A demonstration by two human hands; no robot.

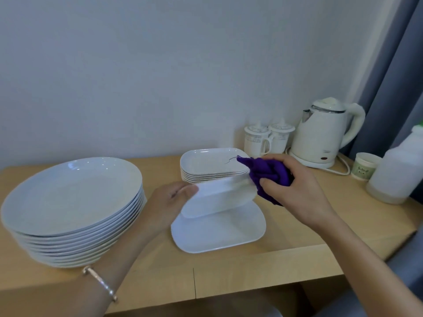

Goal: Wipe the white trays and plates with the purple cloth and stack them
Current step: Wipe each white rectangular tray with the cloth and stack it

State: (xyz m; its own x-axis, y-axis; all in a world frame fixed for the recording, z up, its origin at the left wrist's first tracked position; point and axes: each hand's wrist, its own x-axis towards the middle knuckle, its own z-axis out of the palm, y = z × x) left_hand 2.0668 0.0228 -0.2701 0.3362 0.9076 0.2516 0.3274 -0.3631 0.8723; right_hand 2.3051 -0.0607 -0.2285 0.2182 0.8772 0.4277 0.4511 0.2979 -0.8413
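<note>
- A bracelet [100, 283] is sitting on the left wrist at the near edge of the wooden tabletop [286, 255].
- A stack of round white plates [73, 197] is resting at the near left of the tabletop.
- A single white tray [219, 235] is lying flat on the tabletop just right of the plates.
- The left grip [168, 203] is holding a second white tray, the held tray [219, 197], by its left end, tilted above the flat one.
- The right grip [290, 186] is clutching the bunched purple cloth [263, 175], which is touching the held tray's right end.
- A stack of white trays [210, 162] is standing just behind the hands.
- Farther back, two lidded mugs [257, 141] are standing beside a cream kettle [320, 133] by the wall.
- A paper cup [366, 165] and a plastic bottle [398, 170] are sitting at the far right, near a grey curtain [393, 76].
</note>
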